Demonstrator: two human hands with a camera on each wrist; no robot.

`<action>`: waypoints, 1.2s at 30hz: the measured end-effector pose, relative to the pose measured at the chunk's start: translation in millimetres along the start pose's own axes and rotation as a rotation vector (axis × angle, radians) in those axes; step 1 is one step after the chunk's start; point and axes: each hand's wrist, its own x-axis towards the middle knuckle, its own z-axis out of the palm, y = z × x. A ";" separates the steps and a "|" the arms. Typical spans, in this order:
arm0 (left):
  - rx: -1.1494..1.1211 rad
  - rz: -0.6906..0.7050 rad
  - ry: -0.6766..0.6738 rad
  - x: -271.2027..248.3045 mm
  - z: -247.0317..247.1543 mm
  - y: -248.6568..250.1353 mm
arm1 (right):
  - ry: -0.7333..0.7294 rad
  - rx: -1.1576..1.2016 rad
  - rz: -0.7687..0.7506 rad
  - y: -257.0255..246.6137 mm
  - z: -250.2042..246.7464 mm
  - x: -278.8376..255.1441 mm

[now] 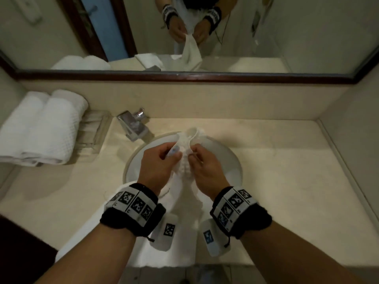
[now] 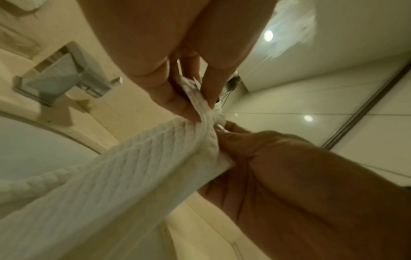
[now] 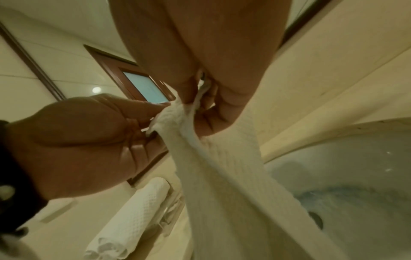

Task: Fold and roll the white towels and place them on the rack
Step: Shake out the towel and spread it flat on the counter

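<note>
1. The table (image 1: pixel 276 160) – pale stone – carries a round sink (image 1: pixel 229 160); only the head view shows the mirror (image 1: pixel 266 37) above it, reflecting both hands.
2. Two rolled towels (image 1: pixel 41 128) lie side by side on the clear rack (image 1: pixel 94 132) at the far left, just beside the tap (image 1: pixel 133 126).
3. A white towel (image 2: pixel 133 167) hangs bunched over the sink, its lower part draped on the table's near edge.
4. The left hand (image 1: pixel 158 162) and right hand (image 1: pixel 207 169) – fingers curled – pinch its top edge close together; the wrist views show the thumbs pressing the fabric
</note>
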 end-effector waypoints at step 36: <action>-0.496 0.578 0.011 -205.8 -6.1 247.2 | 0.050 0.241 -0.525 -266.7 -144.7 -186.1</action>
